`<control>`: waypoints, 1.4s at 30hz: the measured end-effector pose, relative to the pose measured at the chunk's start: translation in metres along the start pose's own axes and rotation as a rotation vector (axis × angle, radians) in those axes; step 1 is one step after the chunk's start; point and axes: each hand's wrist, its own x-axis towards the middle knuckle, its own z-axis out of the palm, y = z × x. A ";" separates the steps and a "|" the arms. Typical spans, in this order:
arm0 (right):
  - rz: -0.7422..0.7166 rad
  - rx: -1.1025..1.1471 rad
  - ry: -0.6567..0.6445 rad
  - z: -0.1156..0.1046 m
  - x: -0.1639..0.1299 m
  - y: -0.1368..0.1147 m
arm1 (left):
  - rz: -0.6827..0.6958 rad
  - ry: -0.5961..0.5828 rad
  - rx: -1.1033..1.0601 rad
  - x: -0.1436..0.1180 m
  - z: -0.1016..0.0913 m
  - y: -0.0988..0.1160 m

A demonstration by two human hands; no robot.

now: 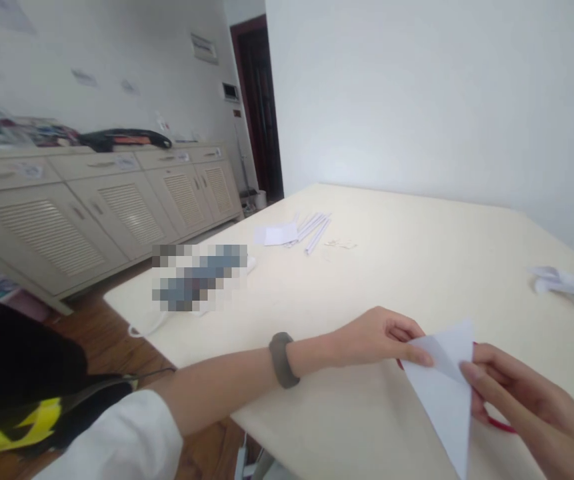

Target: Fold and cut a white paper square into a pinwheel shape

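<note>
We pinch a folded white paper triangle (444, 393) between our left hand (381, 337) and right hand (521, 400); uneven pressure could skew its crease.

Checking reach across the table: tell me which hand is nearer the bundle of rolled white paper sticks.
Left. The left hand pinches the folded white paper sheet on the side towards the rolled white paper sticks; the right hand holds the sheet's other edge, farther away.
</note>
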 end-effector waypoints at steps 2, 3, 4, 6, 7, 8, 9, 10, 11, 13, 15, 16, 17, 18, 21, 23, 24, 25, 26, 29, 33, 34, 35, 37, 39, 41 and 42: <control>-0.019 0.026 0.003 0.005 -0.004 -0.014 | 0.004 0.030 0.050 -0.003 0.001 0.005; -0.024 0.048 0.002 0.007 -0.005 -0.019 | 0.007 0.029 0.044 -0.003 0.001 0.006; -0.029 0.070 0.012 0.009 -0.005 -0.023 | 0.007 0.031 0.043 -0.004 0.001 0.007; -0.002 0.091 -0.002 0.010 -0.004 -0.026 | 0.005 0.043 0.054 -0.004 0.001 0.009; 0.008 0.100 -0.006 0.010 -0.003 -0.026 | 0.004 0.051 0.061 -0.004 0.002 0.009; 0.023 0.110 -0.016 0.010 -0.003 -0.025 | 0.004 0.062 0.068 -0.005 0.002 0.010; 0.037 0.119 -0.025 0.010 -0.002 -0.025 | 0.004 0.073 0.075 -0.005 0.002 0.010; 0.050 0.125 -0.035 0.010 -0.002 -0.024 | 0.005 0.083 0.080 -0.005 0.003 0.011; 0.061 0.124 -0.045 0.010 -0.002 -0.023 | 0.006 0.093 0.084 -0.006 0.003 0.011; 0.062 0.107 -0.060 0.010 -0.001 -0.021 | 0.009 0.108 0.088 -0.006 0.004 0.012; 0.053 0.098 -0.053 0.010 -0.001 -0.020 | 0.011 0.117 0.090 -0.007 0.005 0.013; 0.053 0.103 -0.043 0.010 -0.001 -0.020 | 0.010 0.121 0.092 -0.007 0.005 0.013; 0.057 0.109 -0.029 0.010 -0.001 -0.019 | 0.008 0.125 0.093 -0.007 0.005 0.013; 0.063 0.113 -0.011 0.010 -0.002 -0.019 | 0.003 0.126 0.091 -0.007 0.005 0.014; 0.060 0.131 0.030 0.012 -0.003 -0.020 | -0.017 0.124 0.065 -0.008 0.005 0.016; 0.038 0.140 0.038 0.012 -0.004 -0.021 | -0.030 0.128 0.041 -0.008 0.006 0.017; 0.030 0.134 0.035 0.012 -0.005 -0.021 | -0.036 0.131 0.029 -0.008 0.006 0.017; 0.025 0.117 0.029 0.012 -0.005 -0.021 | -0.042 0.133 0.018 -0.008 0.006 0.017; 0.023 0.093 0.024 0.011 -0.005 -0.021 | -0.046 0.134 0.009 -0.008 0.006 0.017; 0.011 0.025 0.013 0.010 -0.004 -0.018 | -0.044 0.136 0.002 -0.007 0.005 0.017; -0.017 -0.028 -0.046 0.011 0.000 -0.015 | -0.030 0.209 0.020 -0.006 0.003 0.019; -0.029 -0.041 -0.067 0.012 0.001 -0.014 | -0.032 0.233 0.023 -0.007 0.002 0.020; -0.041 -0.055 -0.076 0.013 0.001 -0.014 | -0.037 0.253 0.026 -0.007 0.002 0.021; -0.046 -0.071 -0.071 0.013 0.001 -0.013 | -0.040 0.268 0.028 -0.007 0.001 0.022; -0.058 -0.065 -0.037 0.013 0.000 -0.013 | -0.040 0.273 0.025 -0.007 0.001 0.024; -0.066 -0.054 -0.007 0.011 -0.001 -0.013 | -0.042 0.285 0.022 -0.007 0.001 0.024; -0.066 -0.054 0.009 0.010 -0.002 -0.013 | -0.045 0.292 0.021 -0.007 0.001 0.024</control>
